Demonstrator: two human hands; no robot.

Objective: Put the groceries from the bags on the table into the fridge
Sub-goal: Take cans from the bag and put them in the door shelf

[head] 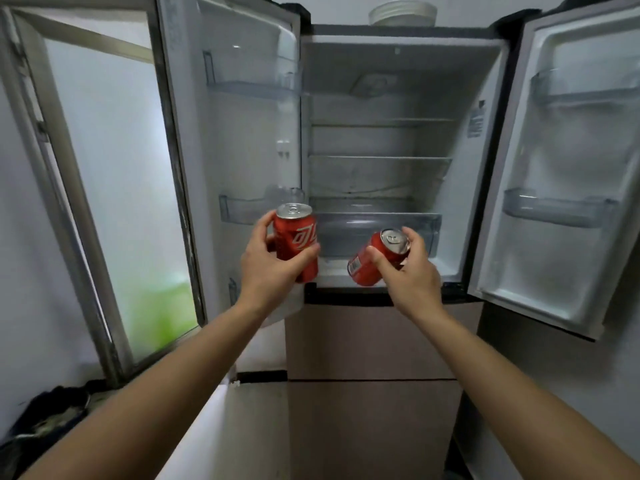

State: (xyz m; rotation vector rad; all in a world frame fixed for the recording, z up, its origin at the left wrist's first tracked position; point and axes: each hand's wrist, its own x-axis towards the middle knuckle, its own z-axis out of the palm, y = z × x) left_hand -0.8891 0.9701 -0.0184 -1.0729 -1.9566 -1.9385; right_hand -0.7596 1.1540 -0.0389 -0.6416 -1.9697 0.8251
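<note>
The fridge (381, 140) stands in front of me with both upper doors swung wide. Its glass shelves and the clear drawer (377, 233) at the bottom look bare. My left hand (268, 265) grips an upright red cola can (298, 237) just in front of the lower left door bin (242, 209). My right hand (412, 271) holds a second red cola can (372, 263), tilted with its top toward me, in front of the drawer. The bags and the table are out of view.
The left door (239, 98) and right door (571, 150) carry clear bins. White plates (401, 12) sit on top of the fridge. Brown lower drawers (374, 341) are closed. A window (114, 168) stands left, with dark clutter (45, 417) at bottom left.
</note>
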